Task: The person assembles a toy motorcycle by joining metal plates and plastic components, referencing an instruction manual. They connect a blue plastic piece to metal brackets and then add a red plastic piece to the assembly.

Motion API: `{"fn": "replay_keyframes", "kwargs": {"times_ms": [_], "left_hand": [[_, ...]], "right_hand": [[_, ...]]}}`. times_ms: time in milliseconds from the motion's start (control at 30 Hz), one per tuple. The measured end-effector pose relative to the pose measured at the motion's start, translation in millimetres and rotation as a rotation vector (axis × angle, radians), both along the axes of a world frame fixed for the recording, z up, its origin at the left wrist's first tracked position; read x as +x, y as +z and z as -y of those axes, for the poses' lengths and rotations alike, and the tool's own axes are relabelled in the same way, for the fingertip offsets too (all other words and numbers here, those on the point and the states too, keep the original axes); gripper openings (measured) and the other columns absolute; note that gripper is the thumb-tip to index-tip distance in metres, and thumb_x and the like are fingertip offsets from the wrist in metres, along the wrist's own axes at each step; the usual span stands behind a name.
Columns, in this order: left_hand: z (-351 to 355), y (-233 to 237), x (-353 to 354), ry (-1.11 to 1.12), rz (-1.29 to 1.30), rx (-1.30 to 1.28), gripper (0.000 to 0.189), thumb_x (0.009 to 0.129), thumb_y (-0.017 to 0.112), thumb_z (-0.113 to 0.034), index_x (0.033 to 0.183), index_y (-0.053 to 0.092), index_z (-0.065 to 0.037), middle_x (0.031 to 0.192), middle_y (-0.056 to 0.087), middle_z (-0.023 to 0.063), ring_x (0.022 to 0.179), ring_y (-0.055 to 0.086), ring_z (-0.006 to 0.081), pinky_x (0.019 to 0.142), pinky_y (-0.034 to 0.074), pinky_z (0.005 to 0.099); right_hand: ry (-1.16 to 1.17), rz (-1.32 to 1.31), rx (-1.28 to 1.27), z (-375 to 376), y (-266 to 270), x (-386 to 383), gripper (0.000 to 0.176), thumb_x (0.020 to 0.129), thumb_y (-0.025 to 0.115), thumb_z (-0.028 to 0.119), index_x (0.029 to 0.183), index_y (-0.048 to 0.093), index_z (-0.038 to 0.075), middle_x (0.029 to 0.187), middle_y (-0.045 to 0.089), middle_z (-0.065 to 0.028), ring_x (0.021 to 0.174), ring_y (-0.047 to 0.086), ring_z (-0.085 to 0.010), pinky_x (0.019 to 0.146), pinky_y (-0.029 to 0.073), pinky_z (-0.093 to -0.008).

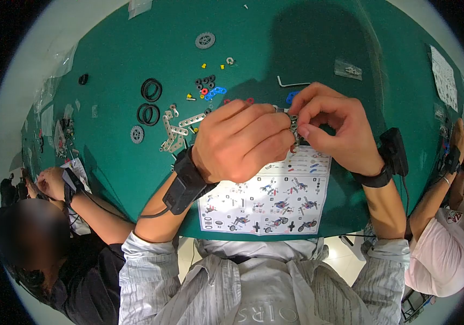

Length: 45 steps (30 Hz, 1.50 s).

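Observation:
Above the top of a printed instruction sheet (264, 206), my two hands meet. My left hand (242, 141) is closed, its fingers curled toward the right and hiding most of what they hold. Thumb and fingers of my right hand (332, 122) are bent round a small metal part (293, 125) between the hands. A blue piece (292, 97) shows just above the right fingertips. Silver perforated strips (191, 119) lie left of my left hand, with a blue perforated piece (215, 93) and small black rings (205, 81) above it.
Black rubber rings (150, 90) and grey wheels (205, 40) lie on the green table (134, 59). A hex key (292, 84) and a plastic bag of parts (347, 69) are beyond my hands. People sit at left (91, 265) and right (443, 249).

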<state>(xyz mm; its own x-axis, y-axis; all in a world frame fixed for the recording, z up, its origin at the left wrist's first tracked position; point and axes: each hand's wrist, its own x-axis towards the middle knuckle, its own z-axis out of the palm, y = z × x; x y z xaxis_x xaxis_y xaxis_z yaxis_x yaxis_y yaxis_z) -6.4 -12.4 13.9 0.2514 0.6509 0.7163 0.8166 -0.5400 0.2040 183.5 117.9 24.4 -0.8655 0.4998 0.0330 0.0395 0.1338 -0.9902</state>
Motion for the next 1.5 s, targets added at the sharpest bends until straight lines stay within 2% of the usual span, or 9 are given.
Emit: {"fn": "replay_keyframes", "kwargs": {"times_ms": [333,533,633,833,867,967,1067,1433,1500], "left_hand": [[-4.3,-2.9,0.8,-0.032,0.168,-0.122,0.028,0.064,0.084,-0.006,0.088,0.070,-0.007,0.092,0.072,0.0072,0.079,0.070,0.0255,0.068,0.055,0.0354],[-5.8,-5.1,-0.9,-0.052,0.285,-0.175,0.026,0.067,0.084,-0.001,0.088,0.070,-0.006,0.090,0.071,0.0086,0.078,0.070,0.0253,0.067,0.055,0.0339],[-10.0,-8.6,-3.8,-0.045,0.396,-0.210,0.026,0.068,0.083,0.003,0.088,0.069,-0.004,0.089,0.071,0.0094,0.077,0.069,0.0249,0.066,0.055,0.0331],[-10.3,-4.8,-3.5,0.055,0.512,-0.259,0.025,0.068,0.079,0.006,0.088,0.067,-0.002,0.088,0.069,0.0098,0.074,0.069,0.0260,0.064,0.055,0.0339],[-9.7,-3.9,-3.3,0.063,0.515,-0.275,0.025,0.068,0.079,0.006,0.088,0.067,-0.002,0.088,0.069,0.0098,0.075,0.070,0.0257,0.064,0.055,0.0338],[-10.5,-8.4,-0.1,0.094,0.588,-0.287,0.022,0.072,0.080,0.005,0.088,0.067,-0.004,0.090,0.071,0.0058,0.071,0.063,0.0106,0.060,0.048,0.0238],[-7.6,-6.1,1.0,0.145,0.640,-0.409,0.022,0.072,0.080,0.005,0.088,0.067,-0.004,0.090,0.071,0.0049,0.070,0.062,0.0091,0.059,0.046,0.0225],[-7.9,-16.0,2.3,0.067,0.844,-0.465,0.020,0.076,0.080,0.003,0.090,0.068,-0.004,0.092,0.072,0.0045,0.069,0.063,0.0102,0.060,0.048,0.0235],[-8.8,-17.2,1.0,0.046,0.864,-0.478,0.019,0.076,0.080,0.002,0.091,0.069,-0.004,0.092,0.072,0.0042,0.070,0.062,0.0096,0.060,0.048,0.0234]], "right_hand": [[-0.151,0.017,0.264,8.0,1.1,-2.3,0.008,0.078,0.075,0.000,0.083,0.069,0.001,0.095,0.068,-0.0041,0.078,0.065,-0.0085,0.061,0.052,-0.0209],[-0.278,-0.056,0.222,-3.5,1.6,1.8,0.011,0.078,0.077,-0.001,0.085,0.070,0.001,0.093,0.069,-0.0049,0.079,0.067,-0.0102,0.061,0.054,-0.0226],[-0.304,-0.079,0.442,-14.3,-5.6,1.7,0.012,0.076,0.078,-0.002,0.085,0.070,0.002,0.092,0.070,-0.0066,0.078,0.069,-0.0141,0.062,0.054,-0.0242],[-0.105,0.073,1.040,-21.1,-5.2,1.9,0.015,0.070,0.078,0.004,0.077,0.065,0.005,0.095,0.065,-0.0048,0.087,0.064,-0.0248,0.070,0.057,-0.0340],[-0.084,0.101,1.028,-20.2,-5.6,2.0,0.015,0.070,0.078,0.005,0.077,0.065,0.006,0.095,0.064,-0.0044,0.088,0.064,-0.0251,0.070,0.057,-0.0352],[-0.053,0.190,0.983,-15.4,-3.8,2.8,0.014,0.072,0.076,0.006,0.080,0.064,0.006,0.096,0.063,-0.0038,0.091,0.062,-0.0258,0.072,0.056,-0.0379],[-0.077,0.261,0.923,-9.4,-0.9,5.0,0.013,0.075,0.075,0.006,0.084,0.065,0.007,0.096,0.063,-0.0046,0.092,0.063,-0.0265,0.072,0.056,-0.0390],[-0.109,0.185,0.821,-8.0,2.0,6.5,0.015,0.077,0.077,0.006,0.091,0.069,0.006,0.097,0.065,-0.0065,0.087,0.065,-0.0286,0.072,0.055,-0.0384],[-0.113,0.155,0.666,-6.0,7.5,5.2,0.019,0.077,0.077,0.005,0.095,0.070,0.005,0.097,0.065,-0.0072,0.082,0.065,-0.0271,0.070,0.054,-0.0364]]}}
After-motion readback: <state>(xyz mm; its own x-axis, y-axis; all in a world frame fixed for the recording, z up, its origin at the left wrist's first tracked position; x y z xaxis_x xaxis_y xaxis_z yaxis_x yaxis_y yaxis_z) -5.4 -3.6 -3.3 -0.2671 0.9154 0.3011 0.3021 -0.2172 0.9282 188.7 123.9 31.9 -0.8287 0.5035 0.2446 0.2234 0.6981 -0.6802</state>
